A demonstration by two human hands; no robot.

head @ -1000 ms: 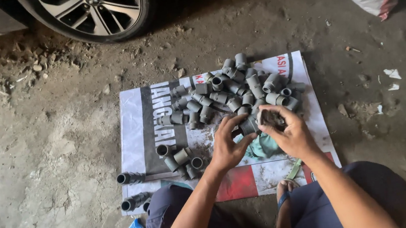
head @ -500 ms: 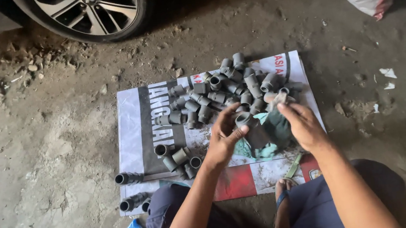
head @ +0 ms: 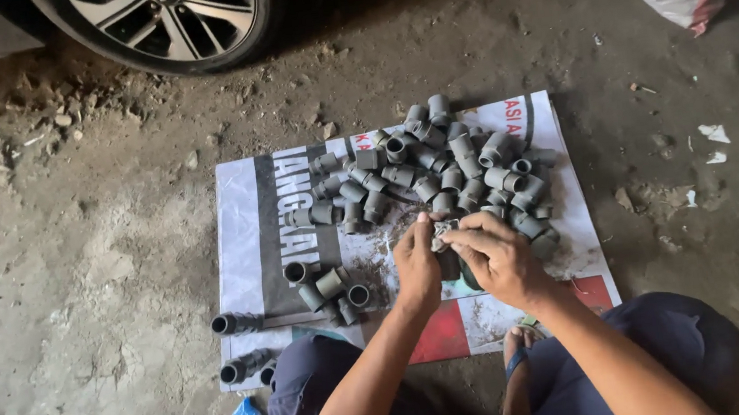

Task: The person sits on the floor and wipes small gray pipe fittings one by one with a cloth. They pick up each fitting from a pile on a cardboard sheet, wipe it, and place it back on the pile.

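Head camera view, looking down at a printed sheet spread on a dirt floor. Both hands meet over the sheet's near middle: the left hand and right hand have their fingers closed together around one small grey pipe fitting. A heap of grey fittings covers the sheet's far right part. A smaller group of fittings sits on its near left. A car wheel stands beyond the sheet.
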